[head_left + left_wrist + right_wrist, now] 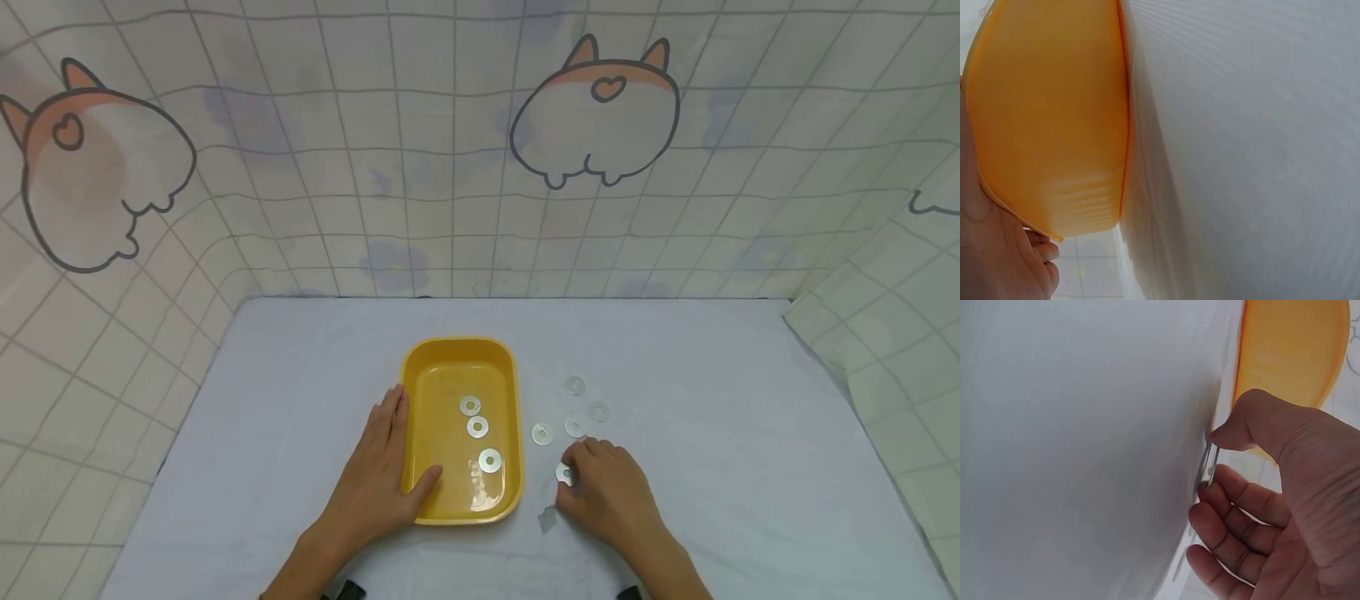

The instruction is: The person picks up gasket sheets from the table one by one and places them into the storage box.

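My right hand (611, 492) pinches a metal washer (563, 474) between thumb and fingertips, right at the white cloth. Seen edge-on in the right wrist view, the washer (1214, 465) stands between the thumb and the curled fingers. My left hand (375, 467) rests on the left rim of a yellow tray (459, 515), its fingers straight along the side and its thumb over the near-left edge. Inside the tray lie three flat washers (490, 461). Several more washers (542, 433) lie on the cloth between the tray and the right hand's far side.
A small grey patch (547, 519) is on the cloth just left of the right hand. White cloth (712, 383) covers the table. Behind and at both sides stand curtains with a grid and cartoon print (450, 167).
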Available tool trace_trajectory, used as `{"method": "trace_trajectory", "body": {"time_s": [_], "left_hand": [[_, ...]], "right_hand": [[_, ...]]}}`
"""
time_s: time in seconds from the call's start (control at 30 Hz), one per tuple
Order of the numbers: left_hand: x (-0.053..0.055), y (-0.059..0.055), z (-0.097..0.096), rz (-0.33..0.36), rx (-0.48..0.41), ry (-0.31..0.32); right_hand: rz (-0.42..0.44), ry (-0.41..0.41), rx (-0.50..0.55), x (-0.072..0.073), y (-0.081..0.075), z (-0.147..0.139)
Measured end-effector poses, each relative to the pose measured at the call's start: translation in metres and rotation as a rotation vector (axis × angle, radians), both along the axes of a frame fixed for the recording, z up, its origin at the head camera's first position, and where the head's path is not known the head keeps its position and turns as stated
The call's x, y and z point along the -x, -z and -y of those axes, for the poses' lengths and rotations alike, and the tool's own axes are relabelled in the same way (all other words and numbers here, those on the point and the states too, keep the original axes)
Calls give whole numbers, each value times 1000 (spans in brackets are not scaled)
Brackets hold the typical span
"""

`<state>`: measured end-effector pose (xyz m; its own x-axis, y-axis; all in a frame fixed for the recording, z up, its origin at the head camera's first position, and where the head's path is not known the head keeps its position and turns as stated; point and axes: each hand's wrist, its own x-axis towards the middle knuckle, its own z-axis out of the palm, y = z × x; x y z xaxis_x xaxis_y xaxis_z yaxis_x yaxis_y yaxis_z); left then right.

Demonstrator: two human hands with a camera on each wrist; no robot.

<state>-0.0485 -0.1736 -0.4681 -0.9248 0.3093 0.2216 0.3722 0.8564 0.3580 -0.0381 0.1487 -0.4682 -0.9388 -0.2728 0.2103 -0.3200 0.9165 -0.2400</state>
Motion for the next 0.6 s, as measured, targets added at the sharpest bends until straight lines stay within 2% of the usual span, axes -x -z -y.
{"method": "trace_trajectory", "body": {"time_s": [0.47,0.6], "left_hand": [[0,-1,0,7,0,-1],[0,0,0,-5,4,1]], "right_hand": [[-16,-43,36,6,2,-5],[13,-35,47,8,2,-5]]}}
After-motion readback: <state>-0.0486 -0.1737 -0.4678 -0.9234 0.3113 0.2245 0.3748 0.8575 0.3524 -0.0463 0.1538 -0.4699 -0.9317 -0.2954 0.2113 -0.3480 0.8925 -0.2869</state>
